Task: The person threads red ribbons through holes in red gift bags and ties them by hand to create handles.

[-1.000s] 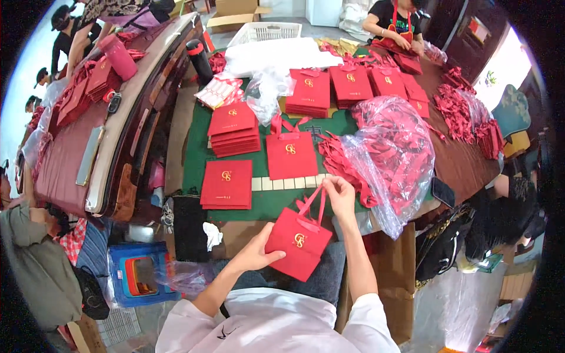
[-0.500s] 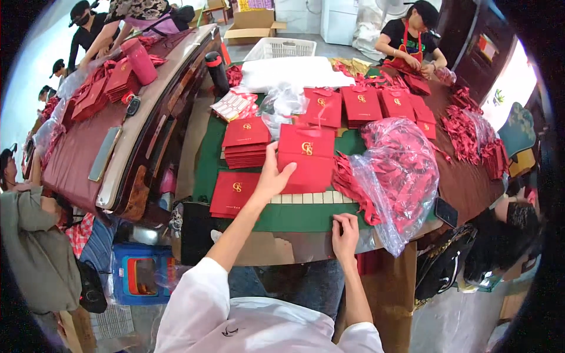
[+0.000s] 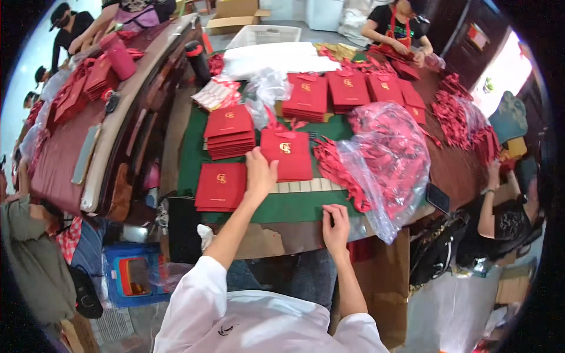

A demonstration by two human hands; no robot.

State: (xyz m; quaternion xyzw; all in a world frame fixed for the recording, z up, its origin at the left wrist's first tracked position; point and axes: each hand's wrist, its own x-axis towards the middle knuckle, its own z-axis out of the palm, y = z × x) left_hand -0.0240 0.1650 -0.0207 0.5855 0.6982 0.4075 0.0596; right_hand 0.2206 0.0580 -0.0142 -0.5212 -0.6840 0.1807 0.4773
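A red paper gift bag (image 3: 286,154) with gold lettering and a ribbon handle lies on the green mat (image 3: 294,213). My left hand (image 3: 261,175) grips its left edge, thumb over the front. My right hand (image 3: 336,228) rests at the table's front edge, fingers loosely curled and apart, holding nothing. To the left are a stack of red bags (image 3: 229,125) and a lower pile of them (image 3: 220,183). Right of the bag, loose red ribbons (image 3: 344,173) spill beside a clear plastic sack (image 3: 391,156) full of red ribbon.
More red bag stacks (image 3: 305,97) line the back, before white sheets (image 3: 268,60) and a white crate (image 3: 265,36). A black bottle (image 3: 198,62) stands back left. A phone (image 3: 437,198) lies at the right edge. Co-workers handle red items at a side table (image 3: 65,159) and far right.
My left hand has lowered the gift bag onto the mat, slightly left of where it was held up. The right hand stays at the table edge. The whole view has shifted a little.
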